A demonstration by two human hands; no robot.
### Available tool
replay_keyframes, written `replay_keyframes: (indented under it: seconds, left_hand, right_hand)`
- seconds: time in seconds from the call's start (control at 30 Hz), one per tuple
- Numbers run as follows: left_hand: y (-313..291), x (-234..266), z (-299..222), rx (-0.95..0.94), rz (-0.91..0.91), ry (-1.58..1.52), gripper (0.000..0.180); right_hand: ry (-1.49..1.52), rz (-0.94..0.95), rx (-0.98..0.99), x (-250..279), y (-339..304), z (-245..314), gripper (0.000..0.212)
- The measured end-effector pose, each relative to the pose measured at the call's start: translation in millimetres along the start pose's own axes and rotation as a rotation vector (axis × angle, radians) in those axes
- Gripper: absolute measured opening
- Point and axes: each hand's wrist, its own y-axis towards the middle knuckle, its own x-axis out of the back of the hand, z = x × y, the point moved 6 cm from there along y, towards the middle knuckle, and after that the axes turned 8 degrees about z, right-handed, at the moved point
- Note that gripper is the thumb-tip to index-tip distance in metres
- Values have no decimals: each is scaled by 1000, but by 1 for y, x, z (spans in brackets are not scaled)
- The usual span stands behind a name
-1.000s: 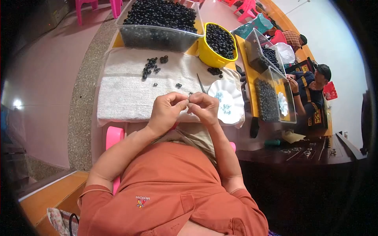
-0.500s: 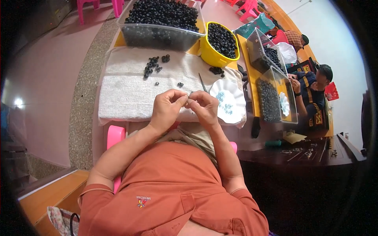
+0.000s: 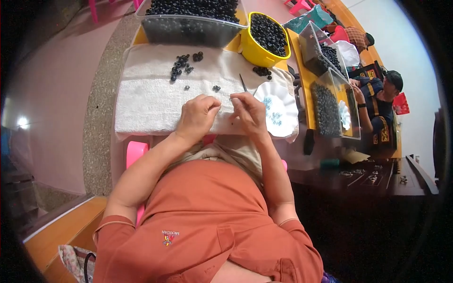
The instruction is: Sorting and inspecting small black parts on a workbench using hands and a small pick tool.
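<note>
Both hands hang over the white cloth [image 3: 146, 104], a short gap between them. My left hand [image 3: 197, 117] is closed in a pinch; whatever sits between thumb and forefinger is too small to name. My right hand [image 3: 250, 115] has its thumb and forefinger drawn close together, and any tiny piece there cannot be made out. Just beyond them lies a small dark cluster [image 3: 216, 88], with a thin pointed dark tool [image 3: 243, 82] to its right. A white scalloped plate [image 3: 286, 118] bearing small bluish bits is right of my right hand. Loose black ring-like pieces [image 3: 179, 65] lie farther off.
A clear plastic bin [image 3: 188, 32] full of black pieces stands at the far edge, beside a yellow tub [image 3: 258, 53] of the same. On the right are more clear bins [image 3: 330, 108] and a seated person [image 3: 377, 101] working. A pink chair [image 3: 137, 154] is beneath me.
My hands, fingertips together before, have moved apart, the right one shifting right. The whole view has tilted slightly, so the table sits higher in it.
</note>
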Motion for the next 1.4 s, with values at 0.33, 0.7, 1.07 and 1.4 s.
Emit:
replay_keyframes:
  seconds: [0.33, 0.7, 1.07, 1.4]
  left_hand:
    - [5, 7, 11, 25, -35, -76, 12]
    - [7, -3, 35, 344, 51, -645, 15]
    - [8, -5, 31, 335, 109, -708, 14]
    - [3, -11, 30, 474, 266, -815, 14]
  right_hand:
    - [-34, 37, -46, 7, -3, 2, 13]
    - [-728, 137, 100, -16, -6, 12, 20]
    - [-888, 130, 152, -23, -7, 12, 10]
    - [-652, 77, 359, -16, -7, 31, 12]
